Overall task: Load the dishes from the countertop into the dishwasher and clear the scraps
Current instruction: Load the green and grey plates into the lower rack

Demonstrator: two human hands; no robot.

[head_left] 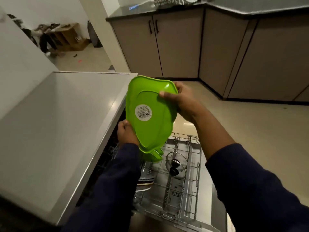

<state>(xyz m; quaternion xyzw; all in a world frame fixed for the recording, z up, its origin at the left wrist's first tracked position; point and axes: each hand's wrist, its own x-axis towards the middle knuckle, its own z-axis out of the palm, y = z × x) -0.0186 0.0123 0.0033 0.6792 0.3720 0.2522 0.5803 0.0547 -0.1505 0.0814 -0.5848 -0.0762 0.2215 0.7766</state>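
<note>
A round white sticker (143, 112) sits on the upturned underside of the green plate (150, 124), near its middle. It carries a barcode along one edge and several lines of small print, but the print is too fine and blurred to read. No other label, brand, number or sign can be read anywhere else.

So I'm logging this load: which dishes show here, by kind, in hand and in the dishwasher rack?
green plates, gripped by left hand and right hand: 3, judged by the rims that show
glass lid, upright in the rack: 1
stacked plates in the rack, partly hidden by the left sleeve: at least 2
Total: at least 6
</note>
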